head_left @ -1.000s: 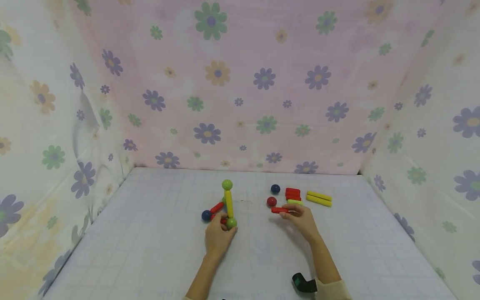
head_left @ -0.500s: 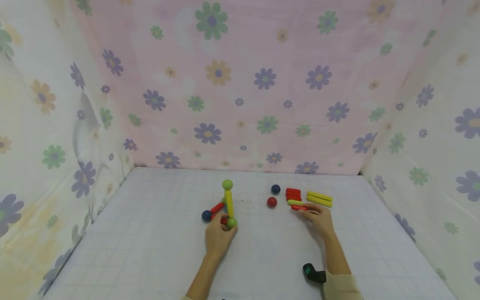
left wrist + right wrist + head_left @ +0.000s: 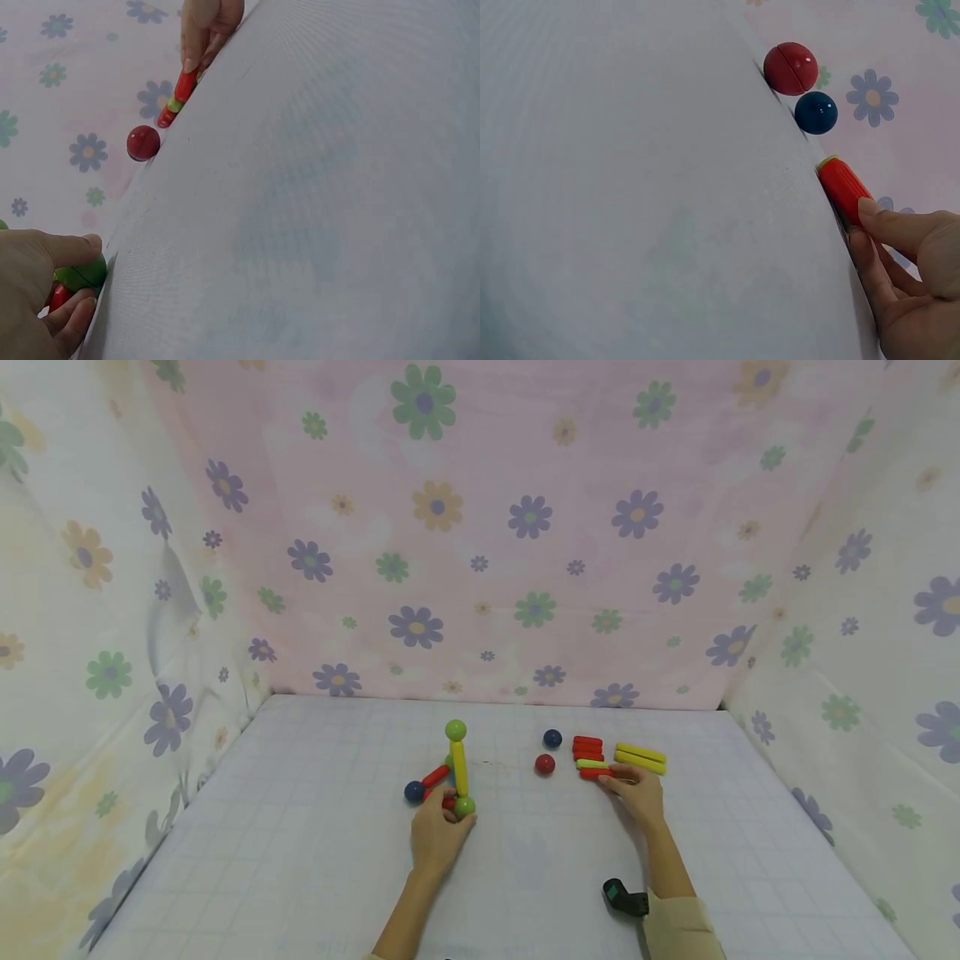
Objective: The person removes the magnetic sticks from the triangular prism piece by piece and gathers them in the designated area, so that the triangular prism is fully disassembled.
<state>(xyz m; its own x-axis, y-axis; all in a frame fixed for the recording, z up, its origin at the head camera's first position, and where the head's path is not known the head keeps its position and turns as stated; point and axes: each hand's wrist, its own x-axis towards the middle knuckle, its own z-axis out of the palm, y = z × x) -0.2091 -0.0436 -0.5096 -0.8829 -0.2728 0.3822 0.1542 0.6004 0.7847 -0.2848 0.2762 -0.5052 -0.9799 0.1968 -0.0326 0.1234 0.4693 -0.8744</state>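
Note:
In the head view my left hand point(image 3: 435, 839) grips the green ball point(image 3: 466, 807) at the near corner of a ball-and-stick structure. A yellow stick point(image 3: 460, 768) stands up from that ball with another green ball point(image 3: 455, 730) on top. Red sticks point(image 3: 436, 777) and a dark blue ball point(image 3: 414, 791) form its lower left part, some of it hidden by the fingers. My right hand point(image 3: 637, 795) pinches the end of a red stick point(image 3: 592, 773), which lies alongside a lime stick point(image 3: 591, 763). The right wrist view shows thumb and fingertips on this red stick point(image 3: 843, 189).
More red sticks point(image 3: 588, 747) lie just behind the lime one. Two yellow sticks point(image 3: 640, 758) are to their right. A loose red ball point(image 3: 544, 764) and a blue ball point(image 3: 552, 738) sit to the left. A black device point(image 3: 625, 898) is by the right sleeve.
My right hand has carried the red stick to the right and lowered it in front of the lime stick. My left hand has stayed on the green ball.

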